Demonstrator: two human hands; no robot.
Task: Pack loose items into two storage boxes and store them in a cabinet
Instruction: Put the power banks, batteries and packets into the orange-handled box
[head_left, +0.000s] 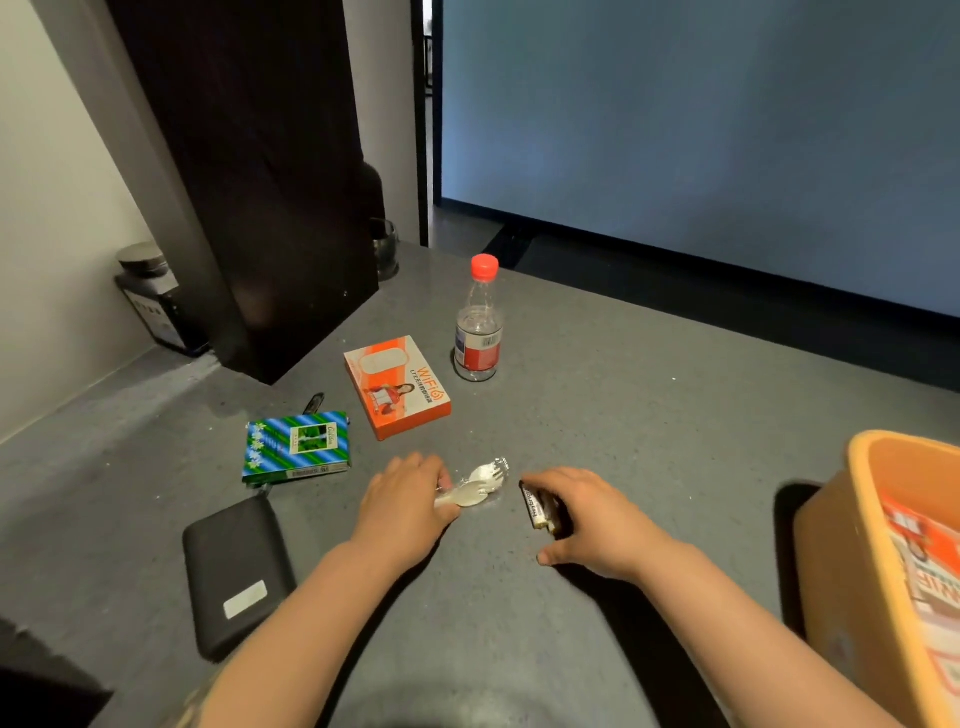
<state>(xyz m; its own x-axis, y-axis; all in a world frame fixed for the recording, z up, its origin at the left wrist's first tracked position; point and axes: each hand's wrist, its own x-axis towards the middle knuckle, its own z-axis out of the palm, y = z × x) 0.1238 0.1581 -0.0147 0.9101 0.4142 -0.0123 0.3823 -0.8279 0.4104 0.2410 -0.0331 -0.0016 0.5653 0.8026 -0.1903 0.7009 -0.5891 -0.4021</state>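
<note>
Wrapped sporks (475, 488) pinched by left hand (402, 501); right hand (587, 519) grips snack bar (540, 512).

At frame centre, white plastic sporks (478, 486) in clear wrap lie flat, and a small dark packet (540, 509) sits just right. An orange box (397, 384) and a green striped box (296, 447) lie flat upper left. An orange bin (852, 545) at right holds cartons.

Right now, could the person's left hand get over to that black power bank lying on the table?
Probably yes. The power bank lies flat beside the left forearm with nothing on top of it. But the left hand is holding wrapped plastic sporks, so it would likely need to drop those first.
</note>
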